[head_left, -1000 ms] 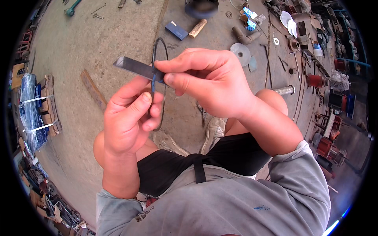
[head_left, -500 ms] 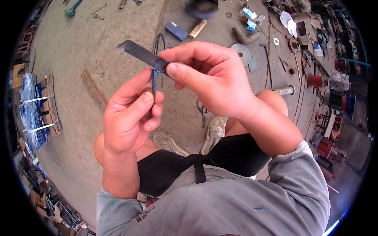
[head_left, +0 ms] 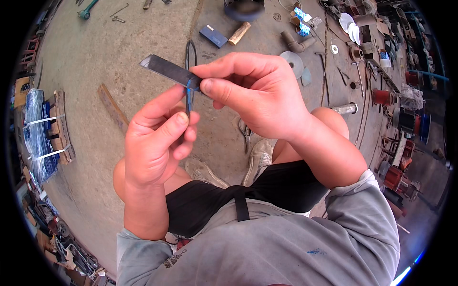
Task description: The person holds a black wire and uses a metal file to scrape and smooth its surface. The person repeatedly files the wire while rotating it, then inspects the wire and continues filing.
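Between thumb and fingers, my right hand [head_left: 262,93] grips a dark, bare snap-off knife blade [head_left: 168,69], its slanted tip pointing up and left. My left hand [head_left: 155,143] pinches a thin black rubber-like loop [head_left: 189,99], which bears blue streaks. Its rounded far end stands up behind the blade. The blade crosses the loop just above my left fingertips, and the edge seems to touch it by the blue part. Both hands are close together above my knees. My fingers hide the loop's lower part.
Scissors [head_left: 246,135] lie on the floor near my shoes. Beyond my hands are a blue box [head_left: 213,36], a wooden piece [head_left: 239,33] and a pipe elbow [head_left: 299,44]. A rusty flat bar [head_left: 112,106] lies left; a plastic-wrapped bundle [head_left: 36,131] stands farther out.
The blade has turned slightly, showing more of its flat side, and shifted a little left. The loop looks narrower. Both hands keep their grip and have barely moved.
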{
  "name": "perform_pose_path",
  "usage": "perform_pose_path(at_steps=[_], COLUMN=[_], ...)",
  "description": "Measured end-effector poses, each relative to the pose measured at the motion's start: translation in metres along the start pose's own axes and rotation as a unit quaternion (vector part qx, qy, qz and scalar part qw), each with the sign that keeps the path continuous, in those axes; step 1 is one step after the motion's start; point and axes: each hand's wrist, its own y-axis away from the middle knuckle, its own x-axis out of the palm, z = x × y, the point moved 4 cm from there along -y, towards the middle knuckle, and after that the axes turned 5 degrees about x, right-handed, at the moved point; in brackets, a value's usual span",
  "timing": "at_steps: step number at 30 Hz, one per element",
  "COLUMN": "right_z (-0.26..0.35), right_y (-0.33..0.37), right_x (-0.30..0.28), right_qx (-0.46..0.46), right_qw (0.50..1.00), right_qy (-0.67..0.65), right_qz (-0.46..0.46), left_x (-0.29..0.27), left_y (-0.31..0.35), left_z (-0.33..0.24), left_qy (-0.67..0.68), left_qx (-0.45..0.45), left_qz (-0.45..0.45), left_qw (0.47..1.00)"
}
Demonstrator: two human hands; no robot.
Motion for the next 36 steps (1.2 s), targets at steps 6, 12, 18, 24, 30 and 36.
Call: perform_pose_path(at_steps=[6,12,18,24,30,36], right_z=[-0.003,0.003,-0.003,-0.004,-0.005,-0.007], right_y=[0.0,-0.003,-0.003,-0.001,0.001,0.003], right_x=[0.003,-0.002,0.001,0.006,0.008,0.01], right_qx=[-0.027,-0.012,-0.009,-0.012,-0.002,-0.015], right_qw=[0.999,0.999,0.999,0.999,1.0,1.0], right_qy=[-0.004,-0.035,-0.033,-0.037,-0.029,-0.016], right_qz=[0.016,-0.004,-0.012,-0.004,0.004,0.009], left_x=[-0.004,0.002,0.002,0.001,-0.001,-0.001], left_y=[0.0,0.001,0.0,0.002,0.004,0.005], left_z=[-0.001,-0.004,-0.003,-0.003,-0.002,-0.003], left_qy=[0.015,0.029,0.028,0.041,0.059,0.062], left_qx=[0.005,-0.015,-0.011,-0.006,-0.009,-0.012], left_qz=[-0.001,0.011,0.019,0.028,0.031,0.03], left_qw=[1.0,0.999,0.999,0.999,0.998,0.998])
